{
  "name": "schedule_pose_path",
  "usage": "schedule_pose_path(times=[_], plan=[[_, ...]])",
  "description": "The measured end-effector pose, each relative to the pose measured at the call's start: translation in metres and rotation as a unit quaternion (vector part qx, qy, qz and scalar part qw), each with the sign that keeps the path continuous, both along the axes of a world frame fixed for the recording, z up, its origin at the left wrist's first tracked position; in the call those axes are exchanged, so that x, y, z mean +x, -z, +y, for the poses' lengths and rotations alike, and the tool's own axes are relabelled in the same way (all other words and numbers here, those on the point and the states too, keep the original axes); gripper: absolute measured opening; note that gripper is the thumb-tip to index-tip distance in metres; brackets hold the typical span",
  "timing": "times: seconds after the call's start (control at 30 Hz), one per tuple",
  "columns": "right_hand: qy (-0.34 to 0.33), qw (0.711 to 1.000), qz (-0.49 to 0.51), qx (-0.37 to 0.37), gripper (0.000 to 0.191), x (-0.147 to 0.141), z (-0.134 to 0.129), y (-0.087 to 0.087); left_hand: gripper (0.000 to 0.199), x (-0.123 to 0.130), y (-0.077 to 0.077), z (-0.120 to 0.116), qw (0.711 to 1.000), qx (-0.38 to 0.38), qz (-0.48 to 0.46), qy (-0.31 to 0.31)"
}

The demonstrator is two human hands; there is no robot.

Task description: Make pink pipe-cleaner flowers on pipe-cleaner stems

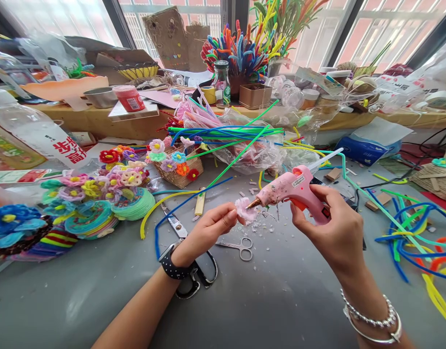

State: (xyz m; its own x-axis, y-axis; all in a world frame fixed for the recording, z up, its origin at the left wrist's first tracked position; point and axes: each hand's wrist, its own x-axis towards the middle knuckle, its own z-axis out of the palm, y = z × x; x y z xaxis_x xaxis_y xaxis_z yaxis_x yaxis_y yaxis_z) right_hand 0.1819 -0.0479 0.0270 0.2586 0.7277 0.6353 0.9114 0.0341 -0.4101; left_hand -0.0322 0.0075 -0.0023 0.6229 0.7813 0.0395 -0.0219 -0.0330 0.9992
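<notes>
Between its fingertips my left hand [220, 220] pinches a small pale pink pipe-cleaner flower [245, 210]. My right hand [330, 223] is wrapped round the handle of a pink hot glue gun [286, 186], a white glue stick [326, 157] jutting from its back. The gun's metal nozzle meets the flower's middle; whether it touches cannot be made out. Below the flower lie small scissors [240, 248] with metal loops. Large black-handled scissors [204, 271] rest partly hidden under my left wrist.
Finished pipe-cleaner flowers [126, 177] in coiled pots stand at left. Loose pipe cleaners [407, 232] tangle at right; a green and blue bundle [226, 133] lies behind on plastic bags. A water bottle [41, 128], a blue tissue pack [368, 145] and glue crumbs [261, 232] are on the grey table.
</notes>
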Motion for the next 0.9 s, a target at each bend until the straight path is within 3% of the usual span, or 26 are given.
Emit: schedule_pose_path(times=[0.9], plan=[[0.019, 0.996, -0.031, 0.085, 0.037, 0.0011, -0.0059, -0.0029, 0.033, 0.0003, 0.0003, -0.0006, 1.0, 0.004, -0.01, -0.002]])
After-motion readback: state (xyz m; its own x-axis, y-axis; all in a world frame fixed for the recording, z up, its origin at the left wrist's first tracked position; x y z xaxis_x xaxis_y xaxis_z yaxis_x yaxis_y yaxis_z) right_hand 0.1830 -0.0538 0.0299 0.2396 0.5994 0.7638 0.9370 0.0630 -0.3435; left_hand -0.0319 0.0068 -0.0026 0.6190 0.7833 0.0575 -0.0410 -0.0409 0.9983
